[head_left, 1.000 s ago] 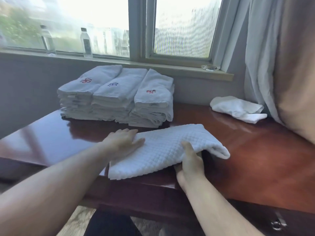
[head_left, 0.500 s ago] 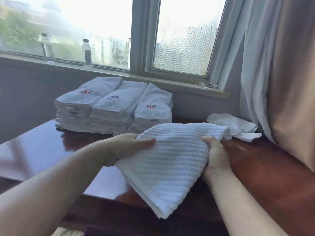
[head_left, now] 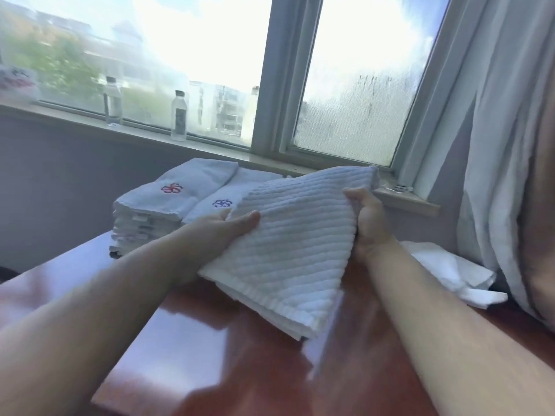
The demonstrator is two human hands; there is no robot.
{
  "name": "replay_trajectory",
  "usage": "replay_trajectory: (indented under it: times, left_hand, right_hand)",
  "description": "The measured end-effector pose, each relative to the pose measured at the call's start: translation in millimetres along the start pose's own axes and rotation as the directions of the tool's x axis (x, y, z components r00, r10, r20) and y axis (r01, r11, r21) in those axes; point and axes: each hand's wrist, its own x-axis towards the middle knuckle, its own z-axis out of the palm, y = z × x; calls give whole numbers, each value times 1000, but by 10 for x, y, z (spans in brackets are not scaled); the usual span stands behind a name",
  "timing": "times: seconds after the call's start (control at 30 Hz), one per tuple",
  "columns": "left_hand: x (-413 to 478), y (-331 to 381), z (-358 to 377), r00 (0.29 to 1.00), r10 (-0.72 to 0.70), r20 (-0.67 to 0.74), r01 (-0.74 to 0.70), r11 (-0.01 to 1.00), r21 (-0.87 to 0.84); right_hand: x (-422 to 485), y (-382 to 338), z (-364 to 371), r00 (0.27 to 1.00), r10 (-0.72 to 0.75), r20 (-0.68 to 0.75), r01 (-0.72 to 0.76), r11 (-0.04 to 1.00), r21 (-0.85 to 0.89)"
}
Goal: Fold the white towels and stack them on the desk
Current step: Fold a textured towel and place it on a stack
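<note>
A folded white ribbed towel (head_left: 294, 247) is held up in the air above the glossy reddish-brown desk (head_left: 246, 361). My left hand (head_left: 219, 232) grips its left edge, thumb on top. My right hand (head_left: 368, 223) grips its right edge, fingers curled round the cloth. Behind the towel stand stacks of folded white towels (head_left: 168, 205) with small embroidered flowers, against the wall under the window; the lifted towel hides the right part of them. A crumpled unfolded white towel (head_left: 450, 274) lies on the desk at the right, by the curtain.
Two clear water bottles (head_left: 179, 115) stand on the window sill (head_left: 210, 145). A small clear object (head_left: 401, 187) sits on the sill's right end. A pale curtain (head_left: 495, 145) hangs at the right edge, reaching down to the desk.
The folded towel lay on the desk under both hands a second ago; both hands have since lifted it up and toward the stacks. The view has tilted up.
</note>
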Motion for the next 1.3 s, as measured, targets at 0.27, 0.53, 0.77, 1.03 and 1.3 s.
replay_trajectory:
  times: [0.27,0.53,0.77,1.03,1.3]
  left_hand:
    - [846,178,-837,993,68,-100,-77,993,-88]
    - [1814,252,-1257,954,-146,-262,186,973,137]
    - [2046,-91,-1407,860,-195,-472,426,782,454]
    - [1921,-139,-1343,898,-64,-436,373,637,675]
    - [1850,-100,-1104,903,333,-269,56,531,846]
  right_hand:
    - [1324,63,680,997,-9,74,13,999,-49]
    - [2493,488,736,997,55,-48,-61,987,-146]
    - [2670,1074,391,974,154,-163,-183,967,-178]
    - [2542,1049,322,969,96,-228,-139,974,-180]
    - [2512,946,333,901,-429,-59,114,368,-923]
